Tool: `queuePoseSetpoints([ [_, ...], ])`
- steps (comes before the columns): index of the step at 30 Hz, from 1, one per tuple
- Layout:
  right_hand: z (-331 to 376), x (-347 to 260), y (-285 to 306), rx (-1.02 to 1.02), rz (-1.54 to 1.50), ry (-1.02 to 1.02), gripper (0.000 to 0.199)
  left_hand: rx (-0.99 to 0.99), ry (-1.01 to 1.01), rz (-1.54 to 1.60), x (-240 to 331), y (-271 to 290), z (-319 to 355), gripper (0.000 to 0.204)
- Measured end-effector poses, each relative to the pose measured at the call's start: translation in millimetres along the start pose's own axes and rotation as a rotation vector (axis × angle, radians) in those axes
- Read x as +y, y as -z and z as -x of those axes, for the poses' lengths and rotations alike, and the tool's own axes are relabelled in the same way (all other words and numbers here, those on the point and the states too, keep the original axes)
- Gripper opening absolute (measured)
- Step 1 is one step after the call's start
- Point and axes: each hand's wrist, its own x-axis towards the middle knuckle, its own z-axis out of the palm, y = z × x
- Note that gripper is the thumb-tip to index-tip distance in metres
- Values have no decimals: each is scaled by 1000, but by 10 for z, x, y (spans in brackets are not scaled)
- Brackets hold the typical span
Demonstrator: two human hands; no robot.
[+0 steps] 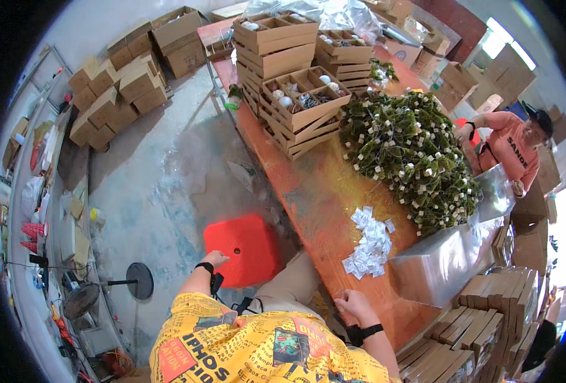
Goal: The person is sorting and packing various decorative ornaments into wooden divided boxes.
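My left hand [216,258] is at the near left edge of a red plastic stool [251,246]; its fingers look small and bent, and I cannot tell whether they touch the seat. Over the near-left edge of the orange table [283,172], my right hand [354,307] is closed with curled fingers, and nothing shows in it. Beyond that hand lies a loose pile of small white packets [369,246]. A large heap of green artificial sprigs [410,153] with small white pieces on it spreads farther along the table.
Stacked cardboard trays [302,102] hold ornaments at the table's far left. Flat cartons [487,306] and a clear plastic-wrapped box [445,268] crowd the right. A co-worker [513,140] is across the table. A fan [82,300] and a shelf line the left; boxes [117,96] stand behind.
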Motion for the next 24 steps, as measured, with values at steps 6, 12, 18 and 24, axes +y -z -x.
queuePoseSetpoints([
  [6, 60, 71, 45, 57, -258, 0, 33, 194, -236, -119, 1034, 768, -202, 41],
  [12, 6, 146, 86, -155, -411, -37, 34, 114, -377, -263, 2033, 1026, -293, 48],
  [18, 10, -412, 552, -171, -635, -39, 32, 47, -378, -439, 2250, 1401, -569, 48],
  [24, -390, -676, 893, -216, -1043, 16, 27, 3, -135, -568, 1904, 2135, -1442, 47],
])
